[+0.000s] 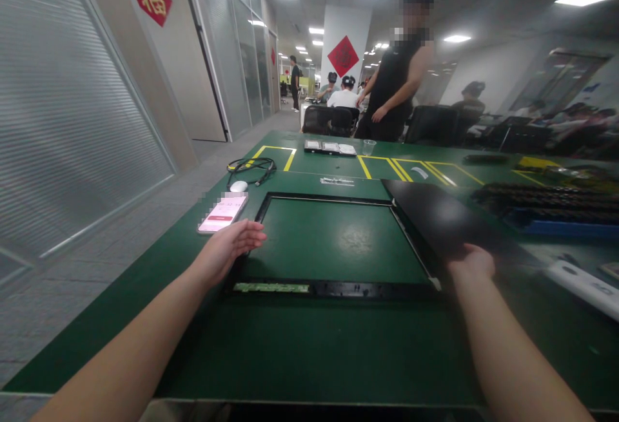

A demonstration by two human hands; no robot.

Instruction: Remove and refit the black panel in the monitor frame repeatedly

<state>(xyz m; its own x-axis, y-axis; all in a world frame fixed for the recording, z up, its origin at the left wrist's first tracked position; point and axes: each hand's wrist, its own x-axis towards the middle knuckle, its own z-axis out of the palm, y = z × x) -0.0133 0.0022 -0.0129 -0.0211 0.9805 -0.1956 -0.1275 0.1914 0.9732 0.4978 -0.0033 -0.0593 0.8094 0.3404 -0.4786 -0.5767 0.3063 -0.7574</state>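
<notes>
A thin black rectangular frame, open in the middle, (377, 290) lay flat on the dark green bench (309, 351) in front of the person, with a narrow pale green strip (271, 287) set along the left part of its near side; the left hand (231, 245) was at the frame's left side, its fingers straight and pressed together, pointing inward, though whether it touched the frame could not be told; the right hand (472, 264) was at the large flat glossy black panel (435, 216) just right of the frame, its thumb showing but its fingers too hidden and blurred to tell whether they pinched the panel; a phone with a lit pink-and-white screen (222, 213) lay just beyond the left hand, a small rounded white mouse (238, 187) near its far end and a coiled black cable (264, 178) farther back; a small clear plastic cup (369, 147) stood toward the bench's far edge; a long white bar-shaped object (585, 288) lay right of the panel, a blue tray (565, 227) beyond it; a person in a black sleeveless top (396, 77) stood behind the bench.
</notes>
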